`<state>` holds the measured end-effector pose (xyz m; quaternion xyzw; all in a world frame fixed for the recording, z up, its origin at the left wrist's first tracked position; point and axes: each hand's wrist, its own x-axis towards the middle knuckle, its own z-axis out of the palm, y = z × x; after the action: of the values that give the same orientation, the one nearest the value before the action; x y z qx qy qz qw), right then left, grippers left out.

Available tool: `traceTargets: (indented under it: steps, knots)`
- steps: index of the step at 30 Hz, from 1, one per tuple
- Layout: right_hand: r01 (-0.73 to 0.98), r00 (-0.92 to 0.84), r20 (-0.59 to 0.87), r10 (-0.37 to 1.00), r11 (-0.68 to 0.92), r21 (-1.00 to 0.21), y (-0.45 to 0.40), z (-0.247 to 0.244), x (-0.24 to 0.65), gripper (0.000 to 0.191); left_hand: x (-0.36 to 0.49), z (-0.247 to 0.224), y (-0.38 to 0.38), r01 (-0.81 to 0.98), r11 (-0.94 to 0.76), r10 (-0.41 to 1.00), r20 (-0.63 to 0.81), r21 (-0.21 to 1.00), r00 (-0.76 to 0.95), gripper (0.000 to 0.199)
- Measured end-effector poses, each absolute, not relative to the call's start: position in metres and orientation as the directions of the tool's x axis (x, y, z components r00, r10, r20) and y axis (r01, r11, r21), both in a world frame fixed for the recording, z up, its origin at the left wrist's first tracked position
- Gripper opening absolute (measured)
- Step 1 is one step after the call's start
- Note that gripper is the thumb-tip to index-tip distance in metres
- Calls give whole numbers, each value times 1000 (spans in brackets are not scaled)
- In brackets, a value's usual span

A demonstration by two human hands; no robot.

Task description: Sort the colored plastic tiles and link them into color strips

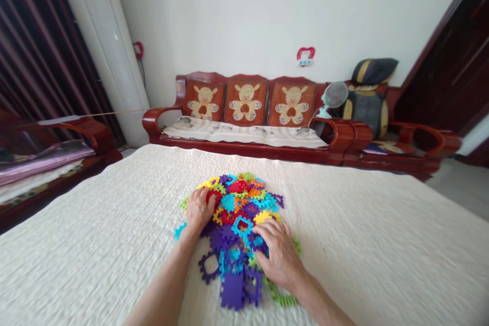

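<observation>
A loose pile of notched foam-like puzzle tiles in purple, blue, red, yellow, orange and green lies on the white quilted cover. My left hand [200,207] rests on the pile's left side, fingers spread beside a red tile [214,196]. On the right, my right hand [280,249] reaches over the pile with fingers apart, near a yellow tile [263,216] and a blue frame tile [242,226]. A solid purple tile [233,289] lies at the near end, and a purple frame tile [209,268] is to its left. Tiles under both palms are hidden.
The white quilted cover [362,234] spreads around the pile. Beyond its far edge stands a dark red wooden sofa [244,151] with bear cushions [245,101]. A small fan [335,96] and an armchair [416,137] are at the right; another wooden seat [93,132] is at the left.
</observation>
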<state>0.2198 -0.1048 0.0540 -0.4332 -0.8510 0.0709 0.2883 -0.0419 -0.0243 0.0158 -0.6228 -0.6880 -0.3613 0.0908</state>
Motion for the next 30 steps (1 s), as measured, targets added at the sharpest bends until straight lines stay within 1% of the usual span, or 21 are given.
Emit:
traceTargets:
  steps: [2, 5, 9, 12, 14, 18, 21, 23, 25, 28, 30]
  knots:
    - [671, -469, 419, 777, 622, -403, -102, 56, 222, 29, -41, 13, -24, 929, -56, 812, 558, 365, -170, 28]
    - [629, -483, 420, 768, 638, -444, -100, 56, 226, 21, -41, 14, -23, 936, -93, 811, 571, 340, -127, 28]
    - [573, -443, 495, 748, 660, -485, -95, 54, 230, 24, -38, 19, -25, 928, -183, 812, 583, 323, -43, 23]
    - [607, -337, 560, 757, 629, -486, -76, 52, 244, 28, -35, 24, -28, 925, -193, 845, 535, 328, -14, 24]
    - [672, -283, 590, 756, 596, -440, -57, 48, 261, 30, -34, 27, -30, 924, -155, 857, 513, 349, -50, 26]
    - [788, -199, 605, 771, 493, -368, -24, 31, 298, 34, -35, 32, -33, 905, -49, 833, 517, 424, -197, 24]
    - [809, -245, 553, 796, 482, -335, -21, 22, 311, 43, -36, 32, -33, 893, 2, 831, 497, 449, -252, 25]
    - [777, -313, 502, 807, 521, -353, -24, 22, 310, 47, -36, 32, -33, 897, 18, 841, 478, 442, -252, 25]
    - [752, -331, 476, 815, 532, -388, -23, 26, 305, 45, -36, 30, -33, 904, 15, 847, 475, 427, -238, 25]
    - [788, -272, 429, 861, 455, -414, -6, 32, 294, 45, -35, 27, -32, 910, -4, 837, 499, 414, -223, 26]
    - [823, -235, 340, 911, 372, -429, 11, 33, 287, 48, -36, 24, -31, 913, -24, 835, 510, 408, -206, 27]
